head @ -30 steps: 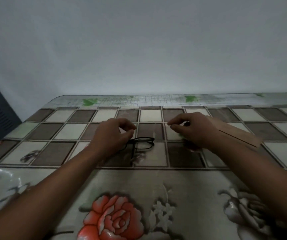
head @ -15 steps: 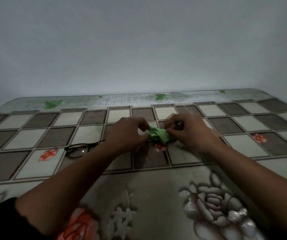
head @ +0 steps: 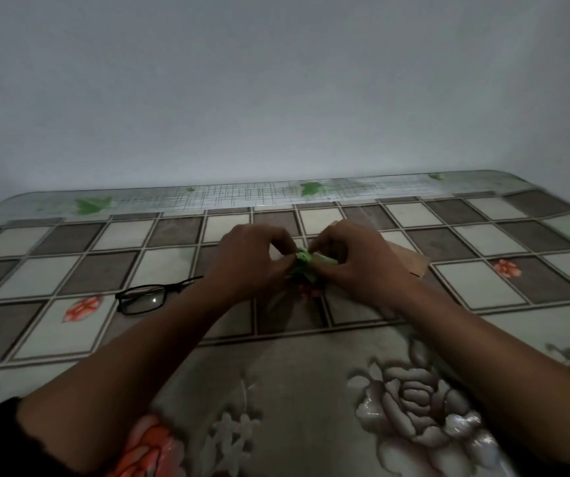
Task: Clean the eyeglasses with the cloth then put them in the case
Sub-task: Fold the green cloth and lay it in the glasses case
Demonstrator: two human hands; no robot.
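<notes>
Both hands sit closer together vs half a sec ago: I see left hand (head: 249, 259) & right hand (head: 355, 259) each pinching the green cloth (head: 305, 258), bunched small btwn the fingertips over the table (head: 70, 270). Eyeglasses (head: 142, 299) lie on it, left of the L forearm, untouched. Brown case (head: 412, 261) shows just behind the R hand.

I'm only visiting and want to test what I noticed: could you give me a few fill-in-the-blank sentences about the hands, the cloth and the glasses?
1. The left hand and right hand together pinch a crumpled ____ cloth.
2. The eyeglasses lie on the table to the ____ of both hands.
3. The brown case peeks out from behind the ____ hand.
Missing words: green; left; right.
</notes>
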